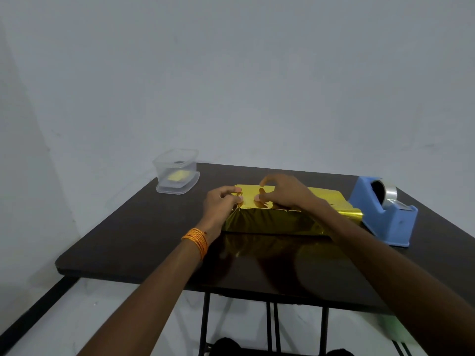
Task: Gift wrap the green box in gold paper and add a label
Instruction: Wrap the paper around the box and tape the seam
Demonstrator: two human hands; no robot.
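The gold paper point(270, 222) covers the box completely, so no green shows. The parcel lies in the middle of the dark table point(128, 232), and a loose flap of paper point(352, 213) sticks out at its right end. My left hand point(222, 200) and my right hand point(285, 194) rest on the parcel's top near its left end. Each hand has curled fingers, with thumb and forefinger tips pinching the paper a short gap apart. Whether clear tape lies between them I cannot tell.
A blue tape dispenser point(383, 214) with a roll of clear tape stands at the right edge, close to the parcel's loose flap. A clear plastic tub point(177, 173) holding a small yellow piece sits at the back left corner. A pale wall rises behind the table.
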